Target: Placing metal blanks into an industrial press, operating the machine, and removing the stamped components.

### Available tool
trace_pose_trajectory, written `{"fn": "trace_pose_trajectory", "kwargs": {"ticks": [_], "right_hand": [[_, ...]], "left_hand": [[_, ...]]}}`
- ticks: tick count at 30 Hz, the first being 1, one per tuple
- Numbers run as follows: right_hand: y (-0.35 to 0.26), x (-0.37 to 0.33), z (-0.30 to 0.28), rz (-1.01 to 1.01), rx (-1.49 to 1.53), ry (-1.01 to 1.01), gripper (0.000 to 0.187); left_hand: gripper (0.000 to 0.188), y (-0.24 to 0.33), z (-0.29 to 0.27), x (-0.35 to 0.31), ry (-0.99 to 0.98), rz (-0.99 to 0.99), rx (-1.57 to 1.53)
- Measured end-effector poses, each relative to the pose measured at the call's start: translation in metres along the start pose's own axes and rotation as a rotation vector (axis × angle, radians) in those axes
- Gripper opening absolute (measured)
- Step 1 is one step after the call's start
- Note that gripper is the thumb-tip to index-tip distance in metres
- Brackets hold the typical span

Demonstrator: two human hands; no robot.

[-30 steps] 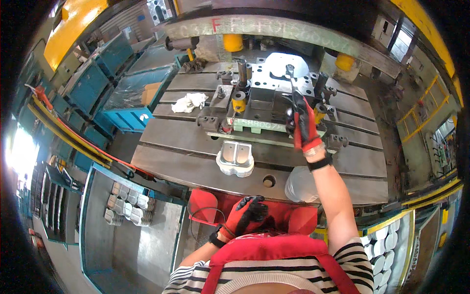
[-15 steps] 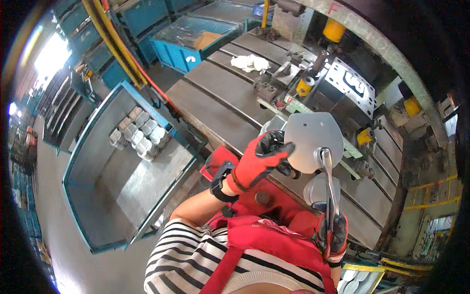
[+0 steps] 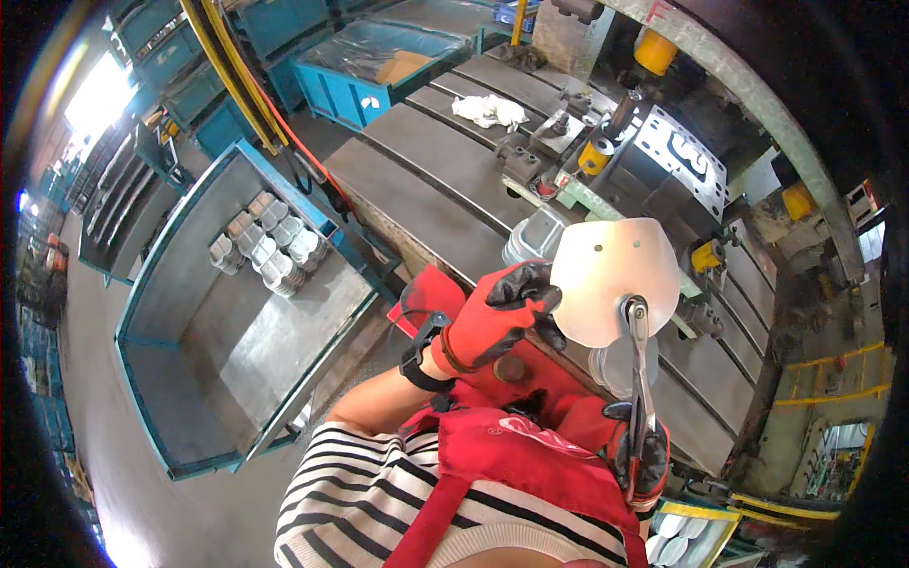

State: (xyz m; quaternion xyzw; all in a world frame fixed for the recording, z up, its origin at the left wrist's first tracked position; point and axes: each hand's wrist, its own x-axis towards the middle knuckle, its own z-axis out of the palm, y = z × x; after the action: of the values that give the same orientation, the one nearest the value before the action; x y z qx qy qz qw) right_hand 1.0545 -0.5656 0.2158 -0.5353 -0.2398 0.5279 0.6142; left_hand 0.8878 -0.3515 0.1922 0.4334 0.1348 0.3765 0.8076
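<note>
A thin, smooth metal plate (image 3: pixel 615 275) with rounded corners and two small holes is held up over the near side of the machine bed. My left hand (image 3: pixel 502 317), in a red and black glove, is closed at its left edge, fingertips partly behind it. My right hand (image 3: pixel 640 456), gloved alike, is wrapped round a long-handled metal tool (image 3: pixel 642 379). The tool's round head rests against the plate's lower part; how it grips is hidden. Behind the plate, a stack of shaped metal pieces (image 3: pixel 532 237) and some round-edged blanks (image 3: pixel 606 367) lie on the bed.
The slotted machine bed (image 3: pixel 417 161) carries a die block (image 3: pixel 677 156), yellow-capped posts and a white rag (image 3: pixel 490 111). At left stands a blue-framed metal bin (image 3: pixel 156 379) with stacked formed parts (image 3: pixel 270 241). A blue crate (image 3: pixel 331 95) is behind; a tray of blanks (image 3: pixel 696 530) is lower right.
The plate has tilted and shifted slightly right, now catching warm light. My left thumb has drawn back from its face to the edge. The stack behind it shows more.
</note>
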Motion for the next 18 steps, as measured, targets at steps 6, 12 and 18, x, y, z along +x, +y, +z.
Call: {"fn": "trace_pose_trajectory", "kwargs": {"ticks": [6,12,18], "right_hand": [[0.0,-0.004,-0.006,-0.002,-0.105,-0.02,0.064],[0.007,-0.001,-0.013,0.063,-0.175,-0.073,0.065],[-0.002,-0.008,0.0,0.051,-0.125,-0.038,0.065]], "left_hand": [[0.03,0.005,-0.001,-0.005,-0.077,0.002,-0.049],[0.027,0.007,-0.001,-0.01,0.047,-0.014,0.016],[0.02,0.007,0.001,-0.004,0.048,-0.046,0.094]]}}
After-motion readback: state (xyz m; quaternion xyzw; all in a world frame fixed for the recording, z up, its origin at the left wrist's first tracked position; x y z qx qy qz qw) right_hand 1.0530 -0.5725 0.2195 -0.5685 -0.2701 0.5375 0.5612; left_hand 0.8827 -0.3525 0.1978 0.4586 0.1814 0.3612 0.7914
